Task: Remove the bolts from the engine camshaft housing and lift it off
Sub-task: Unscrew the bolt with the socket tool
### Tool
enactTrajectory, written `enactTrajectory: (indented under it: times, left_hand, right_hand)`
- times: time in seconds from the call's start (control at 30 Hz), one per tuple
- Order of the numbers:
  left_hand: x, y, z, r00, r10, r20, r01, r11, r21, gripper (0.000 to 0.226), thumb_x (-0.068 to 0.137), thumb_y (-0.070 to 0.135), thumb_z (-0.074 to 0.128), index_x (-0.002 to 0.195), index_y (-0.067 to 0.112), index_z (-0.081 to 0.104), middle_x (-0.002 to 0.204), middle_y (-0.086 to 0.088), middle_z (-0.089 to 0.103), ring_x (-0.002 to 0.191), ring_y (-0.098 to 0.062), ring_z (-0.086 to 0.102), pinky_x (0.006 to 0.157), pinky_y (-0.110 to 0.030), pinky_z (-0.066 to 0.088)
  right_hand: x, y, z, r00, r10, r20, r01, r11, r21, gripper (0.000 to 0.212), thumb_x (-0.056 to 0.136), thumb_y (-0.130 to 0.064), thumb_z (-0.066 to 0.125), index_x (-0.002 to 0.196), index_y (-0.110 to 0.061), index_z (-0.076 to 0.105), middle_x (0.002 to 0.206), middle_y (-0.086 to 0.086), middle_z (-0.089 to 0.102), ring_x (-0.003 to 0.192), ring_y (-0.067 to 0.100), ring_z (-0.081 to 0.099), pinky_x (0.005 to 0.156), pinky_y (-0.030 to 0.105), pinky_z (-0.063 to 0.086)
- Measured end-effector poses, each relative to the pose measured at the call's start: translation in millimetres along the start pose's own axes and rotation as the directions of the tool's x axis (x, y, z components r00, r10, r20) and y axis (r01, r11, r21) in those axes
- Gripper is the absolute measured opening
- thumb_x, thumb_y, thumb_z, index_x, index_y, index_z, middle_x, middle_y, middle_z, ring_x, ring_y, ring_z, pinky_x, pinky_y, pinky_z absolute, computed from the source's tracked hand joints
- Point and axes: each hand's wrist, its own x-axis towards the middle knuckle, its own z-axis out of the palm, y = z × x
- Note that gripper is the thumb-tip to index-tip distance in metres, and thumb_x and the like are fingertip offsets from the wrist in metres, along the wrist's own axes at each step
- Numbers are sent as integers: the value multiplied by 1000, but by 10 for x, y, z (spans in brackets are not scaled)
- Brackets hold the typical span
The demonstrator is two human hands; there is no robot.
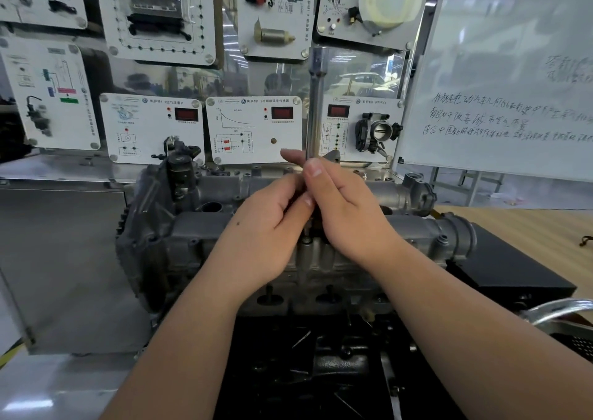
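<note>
Now, housing: grey cast-metal camshaft housing (pixel 205 227) sits on the engine before me.
Tool: long upright steel socket wrench (pixel 316 105) stands on it.
Hands: my left hand (pixel 266 227) and right hand (pixel 346 208) both grip its shaft.
Behind: white sensor display panels (pixel 253 127).

Automotive training workshop or classroom: wall of white demo panels (pixel 253 129) with mounted sensors, wiring diagrams and red digital readouts, a throttle body (pixel 378 132) on one, a handwritten whiteboard (pixel 513 83) at right, and a bare engine (pixel 192 227) on a stand beside a wooden bench (pixel 545 227).
</note>
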Motion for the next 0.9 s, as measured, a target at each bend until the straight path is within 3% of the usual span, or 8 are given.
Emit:
enactTrajectory:
  times: [0.1,0.23,0.47,0.53,0.63,0.73,0.8,0.9]
  left_hand:
    - [9,-3,36,999,-8,-52,9,1000,16,21,97,42,49,107,30,64,92,11,72,86,-11,68,77,-44,56]
    - [21,-33,95,992,-21,-122,20,1000,-11,17,97,38,56,108,27,63,94,6,73,89,-16,71,79,-50,57]
    - [6,-10,54,1000,-23,21,24,998,-57,26,104,39,41,120,35,61,108,20,70,104,0,66,84,-24,52]
    - [12,-7,6,998,-43,43,47,995,-92,28,101,40,43,116,30,65,106,11,73,102,-8,68,90,-33,54]
    - [25,-3,-42,995,-67,77,78,987,-144,30,99,37,46,114,22,67,105,-12,73,103,-35,67,94,-59,51]
    - [-4,23,-23,998,-52,41,57,991,-125,28,99,33,47,115,22,67,105,3,73,102,-18,69,94,-48,54]
    - [-25,41,4,1000,-24,3,24,995,-99,25,99,31,48,116,24,66,104,11,73,100,-6,68,90,-36,55]
    - [-33,24,44,999,-6,-53,3,998,-58,21,98,32,53,113,25,65,98,11,74,94,-8,70,84,-40,57]
  right_hand:
    - [4,11,1,1000,17,0,-17,1000,26,32,99,-50,43,122,-38,61,93,-33,66,98,-8,62,85,9,44]
    - [3,26,-2,999,-1,-44,2,1000,16,19,102,-34,50,116,-31,62,80,-27,63,83,-2,62,78,18,48]
    - [7,17,-16,1000,9,-17,-9,1000,-9,24,102,-35,45,113,-28,66,87,-30,67,93,-6,63,82,15,47]
    - [7,27,-13,1000,13,-2,-13,1000,-16,25,102,-35,45,109,-27,68,88,-24,69,92,-4,64,82,15,48]
    - [9,22,-5,1000,16,4,-16,1000,-20,27,102,-36,45,106,-27,70,89,-16,71,91,0,66,81,16,50]
    - [19,8,-11,1000,14,0,-14,1000,-3,27,102,-38,45,103,-30,71,89,-15,72,91,2,67,80,17,50]
    - [13,6,-13,1000,9,-9,-9,999,31,37,99,-46,47,102,-19,72,89,-2,73,88,12,68,78,30,55]
    - [1,-14,4,999,4,-34,-1,998,66,43,90,-54,52,98,-16,71,90,15,69,90,33,66,83,52,55]
